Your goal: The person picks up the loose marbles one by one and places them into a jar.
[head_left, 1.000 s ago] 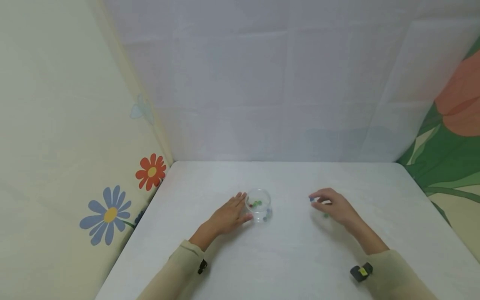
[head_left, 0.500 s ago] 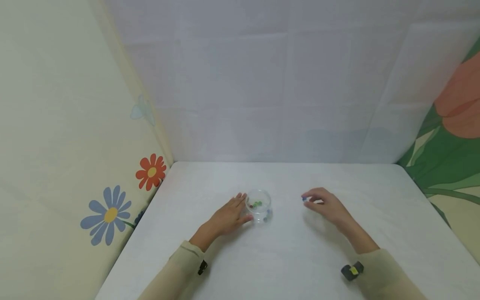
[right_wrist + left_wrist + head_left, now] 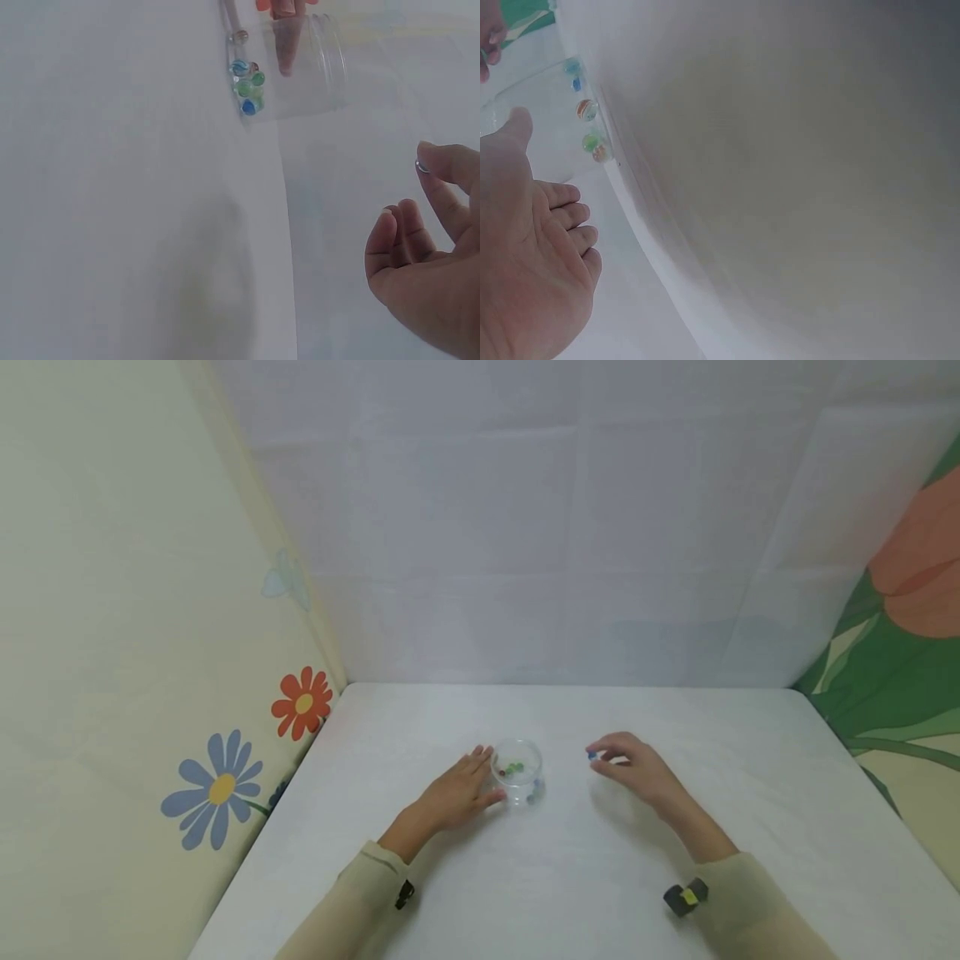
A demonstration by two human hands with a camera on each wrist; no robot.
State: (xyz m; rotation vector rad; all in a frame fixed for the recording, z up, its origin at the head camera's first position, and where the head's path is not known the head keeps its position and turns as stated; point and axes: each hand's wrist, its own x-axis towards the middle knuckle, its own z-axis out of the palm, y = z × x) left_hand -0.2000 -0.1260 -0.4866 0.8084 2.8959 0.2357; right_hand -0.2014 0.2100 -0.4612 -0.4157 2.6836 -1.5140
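A small clear glass cup (image 3: 517,767) stands mid-table with several coloured marbles (image 3: 513,768) in it. My left hand (image 3: 489,772) lies flat on the white table (image 3: 570,877), fingers straight, its fingertips against the cup's left side. My right hand (image 3: 595,758) hovers a little right of the cup and pinches a blue marble (image 3: 592,755) between thumb and forefinger. The right wrist view shows the cup (image 3: 304,66), its marbles (image 3: 247,84), and the pinched marble (image 3: 422,166) at my fingertip. In the left wrist view, my left palm (image 3: 525,255) sits beside the marbles (image 3: 589,127).
The table is boxed in by a plain white backdrop behind, a flower-printed panel (image 3: 225,777) on the left and a green and orange printed panel (image 3: 900,677) on the right. Beige sleeves cover both forearms.
My right hand has moved left toward the cup, still pinching the blue marble. The left hand and the cup have not moved.
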